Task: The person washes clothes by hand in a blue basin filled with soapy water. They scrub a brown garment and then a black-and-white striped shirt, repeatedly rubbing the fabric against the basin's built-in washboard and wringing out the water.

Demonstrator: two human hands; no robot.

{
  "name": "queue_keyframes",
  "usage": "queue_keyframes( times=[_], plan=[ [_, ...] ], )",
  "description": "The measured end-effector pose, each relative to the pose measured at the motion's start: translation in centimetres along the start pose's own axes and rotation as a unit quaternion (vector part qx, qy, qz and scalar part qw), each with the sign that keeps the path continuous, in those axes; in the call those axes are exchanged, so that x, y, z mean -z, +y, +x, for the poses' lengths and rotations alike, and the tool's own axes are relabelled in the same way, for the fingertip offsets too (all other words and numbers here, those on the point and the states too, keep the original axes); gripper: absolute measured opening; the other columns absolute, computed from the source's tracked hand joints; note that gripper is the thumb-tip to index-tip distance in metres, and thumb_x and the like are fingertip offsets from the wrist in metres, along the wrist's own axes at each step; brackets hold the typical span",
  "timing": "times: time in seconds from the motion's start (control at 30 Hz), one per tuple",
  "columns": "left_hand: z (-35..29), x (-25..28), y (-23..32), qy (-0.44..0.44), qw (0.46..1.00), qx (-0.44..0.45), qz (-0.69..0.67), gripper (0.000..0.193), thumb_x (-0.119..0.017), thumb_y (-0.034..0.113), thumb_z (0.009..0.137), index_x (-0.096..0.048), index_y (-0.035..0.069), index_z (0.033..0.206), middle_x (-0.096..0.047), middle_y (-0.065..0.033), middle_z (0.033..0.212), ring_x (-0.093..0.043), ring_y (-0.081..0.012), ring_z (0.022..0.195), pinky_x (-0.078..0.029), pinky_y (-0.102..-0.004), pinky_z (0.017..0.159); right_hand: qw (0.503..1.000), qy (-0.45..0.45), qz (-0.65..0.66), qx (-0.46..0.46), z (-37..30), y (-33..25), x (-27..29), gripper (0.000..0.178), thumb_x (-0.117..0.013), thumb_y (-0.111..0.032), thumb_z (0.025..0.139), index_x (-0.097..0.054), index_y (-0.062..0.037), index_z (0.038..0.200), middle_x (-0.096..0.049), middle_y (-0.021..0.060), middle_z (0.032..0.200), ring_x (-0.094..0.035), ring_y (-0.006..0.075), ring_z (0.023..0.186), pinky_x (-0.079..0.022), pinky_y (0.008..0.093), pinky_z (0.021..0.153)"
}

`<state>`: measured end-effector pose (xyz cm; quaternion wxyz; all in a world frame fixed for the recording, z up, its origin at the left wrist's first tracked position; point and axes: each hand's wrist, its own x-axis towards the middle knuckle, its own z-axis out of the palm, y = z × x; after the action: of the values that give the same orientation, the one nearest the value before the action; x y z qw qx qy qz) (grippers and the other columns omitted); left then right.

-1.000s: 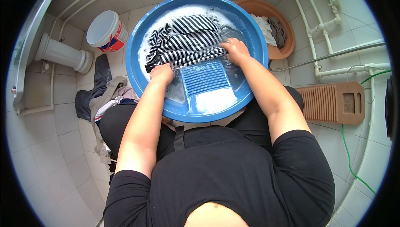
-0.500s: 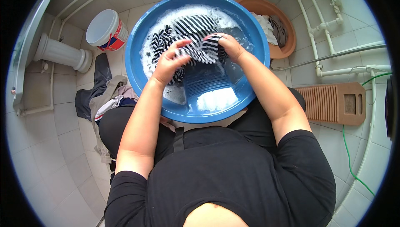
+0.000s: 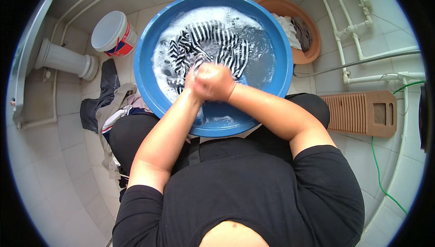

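A black-and-white striped cloth garment lies bunched in sudsy water inside a large blue basin. My two hands are pressed together over its near edge. My right hand is closed in a fist, slightly smeared by motion. Against it on the left, my left hand is closed too, its fingers partly hidden by the right one. Part of the garment runs in between them; the bit inside the grip is covered. Below my hands the basin's built-in ridged washboard is mostly hidden.
A white bucket with a red and blue label stands left of the basin. Clothes lie heaped by my left knee. Behind right is a brown basin holding laundry. A brown washboard and green hose lie to the right.
My hands came together and nearer to me, from holding the garment apart and raised. The garment has spread lower in the water, and its right part now trails beyond my hands.
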<state>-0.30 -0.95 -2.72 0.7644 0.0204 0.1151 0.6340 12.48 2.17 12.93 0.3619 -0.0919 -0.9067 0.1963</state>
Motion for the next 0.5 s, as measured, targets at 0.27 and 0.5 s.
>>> queue_keyframes(
  times=[0.27, 0.5],
  plan=[
    [-0.8, -5.9, -1.9, -0.122, 0.979, -0.16, 0.029, 0.041, -0.034, 0.043, 0.094, -0.058, 0.01, 0.087, -0.059, -0.0052, 0.08, -0.056, -0.0186, 0.081, -0.046, -0.0336, 0.077, 0.99, 0.006, 0.087, -0.114, 0.2, -2.4, -0.2, 0.02, -0.056, -0.024, 0.08, -0.061, -0.0109, 0.064, -0.06, 0.0091, 0.067, -0.058, 0.0266, 0.059, -0.046, 0.0366, 0.054],
    [-0.8, -15.2, -3.7, 0.329, 0.925, -0.132, 0.133, 0.028, -0.041, 0.028, 0.094, -0.058, 0.005, 0.094, -0.062, -0.0063, 0.091, -0.06, -0.0172, 0.082, -0.049, -0.0299, 0.073, 0.961, 0.068, 0.016, -0.268, -0.7, 4.7, 0.2, 0.03, -0.05, -0.023, 0.086, -0.06, -0.0052, 0.064, -0.059, 0.0167, 0.069, -0.056, 0.0349, 0.063, -0.045, 0.0404, 0.057]
  ],
)
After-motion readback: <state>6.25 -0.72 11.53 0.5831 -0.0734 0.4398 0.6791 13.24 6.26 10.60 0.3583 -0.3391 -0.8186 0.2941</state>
